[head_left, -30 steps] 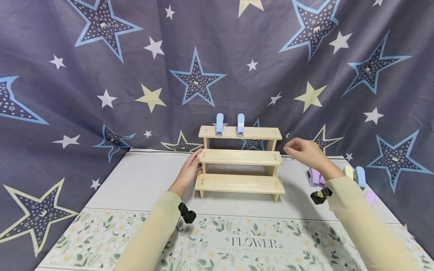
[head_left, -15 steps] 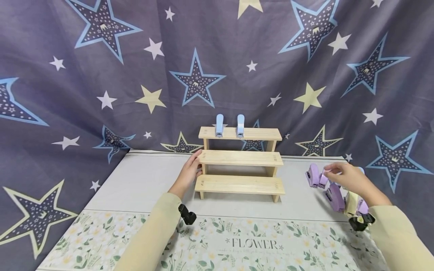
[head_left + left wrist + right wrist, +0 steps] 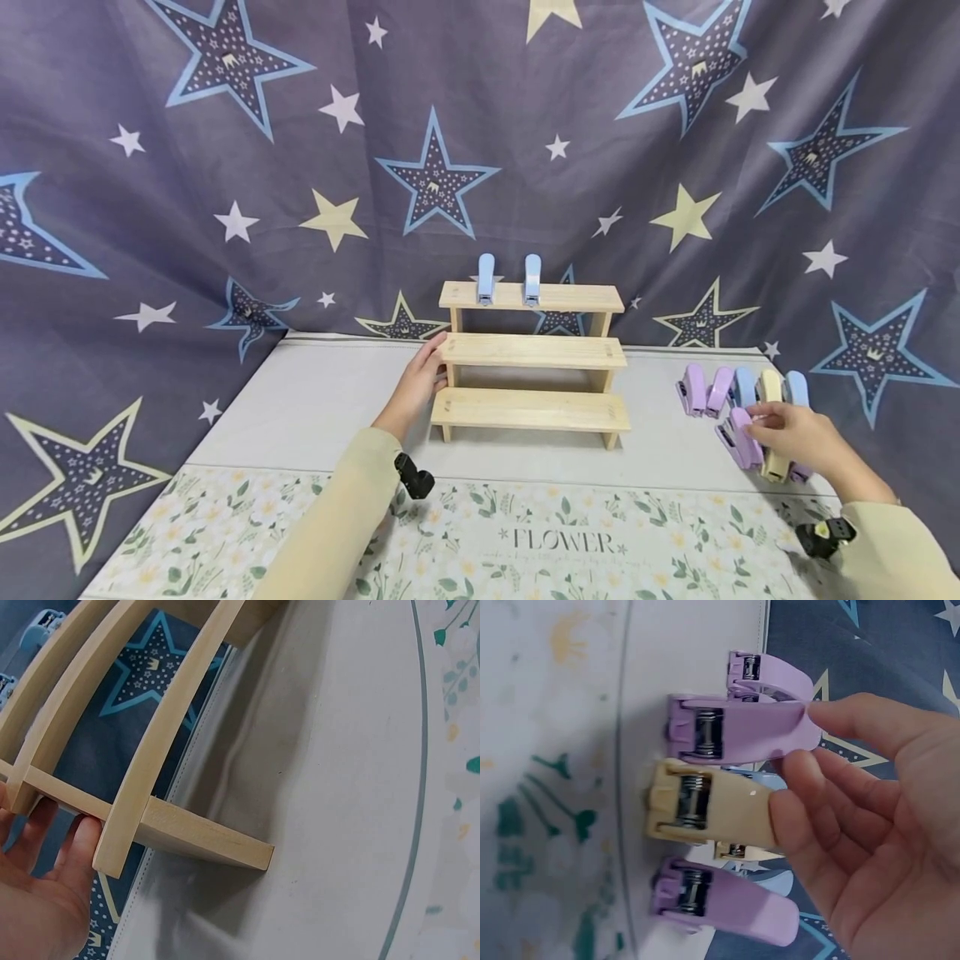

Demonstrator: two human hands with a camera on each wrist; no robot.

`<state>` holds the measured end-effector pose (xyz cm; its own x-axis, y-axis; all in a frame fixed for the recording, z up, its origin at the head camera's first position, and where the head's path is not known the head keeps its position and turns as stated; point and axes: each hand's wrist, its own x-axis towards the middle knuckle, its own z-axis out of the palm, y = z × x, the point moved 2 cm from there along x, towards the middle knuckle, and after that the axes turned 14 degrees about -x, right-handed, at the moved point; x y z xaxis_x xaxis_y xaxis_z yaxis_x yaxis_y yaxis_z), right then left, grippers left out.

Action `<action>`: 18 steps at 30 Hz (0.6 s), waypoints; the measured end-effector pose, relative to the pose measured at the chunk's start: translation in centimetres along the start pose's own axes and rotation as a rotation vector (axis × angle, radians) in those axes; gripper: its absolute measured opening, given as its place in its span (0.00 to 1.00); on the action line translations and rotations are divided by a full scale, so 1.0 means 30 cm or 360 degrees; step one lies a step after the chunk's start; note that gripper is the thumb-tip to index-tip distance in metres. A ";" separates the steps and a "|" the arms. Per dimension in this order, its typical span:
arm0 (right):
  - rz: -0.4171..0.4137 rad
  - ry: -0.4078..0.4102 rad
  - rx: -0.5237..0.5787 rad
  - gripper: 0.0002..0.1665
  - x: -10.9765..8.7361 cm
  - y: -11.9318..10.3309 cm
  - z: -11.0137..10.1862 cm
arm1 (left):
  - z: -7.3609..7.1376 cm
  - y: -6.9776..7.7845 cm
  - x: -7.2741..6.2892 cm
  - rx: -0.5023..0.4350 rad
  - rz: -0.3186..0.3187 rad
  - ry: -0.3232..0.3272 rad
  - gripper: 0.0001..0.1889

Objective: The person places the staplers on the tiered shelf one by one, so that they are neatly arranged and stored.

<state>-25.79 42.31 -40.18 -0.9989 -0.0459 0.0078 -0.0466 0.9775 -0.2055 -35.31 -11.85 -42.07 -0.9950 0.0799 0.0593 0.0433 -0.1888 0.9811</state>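
A three-tier wooden display stand stands at the middle of the table. My left hand holds its left side by the middle tier; in the left wrist view the fingers lie against the side board. Two light blue staplers stand on the top tier. At right, my right hand pinches the upper end of a purple stapler, the leftmost of the front row. Beside it in the right wrist view are a cream stapler, touched by a fingertip, and another purple stapler.
Behind the front row, a back row holds two more purple staplers, blue staplers and a cream one. A floral cloth strip runs along the table's front. The star-patterned curtain hangs behind.
My right hand has moved from beside the stand, rightward and down to the staplers, and has taken hold of a front purple one. My left hand stays on the stand.
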 end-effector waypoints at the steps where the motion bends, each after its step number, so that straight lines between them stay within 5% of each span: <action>1: 0.0002 -0.0004 -0.0002 0.31 -0.003 0.002 0.006 | 0.000 -0.001 -0.002 0.0004 0.0000 0.0000 0.24; 10: -0.0028 -0.0067 0.0028 0.33 -0.011 -0.005 0.033 | 0.004 -0.004 0.000 -0.0006 0.0011 -0.0005 0.24; 18: -0.0090 -0.0056 -0.0056 0.24 -0.008 -0.021 0.037 | 0.007 0.002 -0.006 -0.0004 0.0006 0.0009 0.24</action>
<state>-25.51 41.48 -41.15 -0.9940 -0.1079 -0.0158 -0.1037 0.9798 -0.1710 -35.10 -11.68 -41.97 -0.9953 0.0740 0.0617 0.0466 -0.1912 0.9804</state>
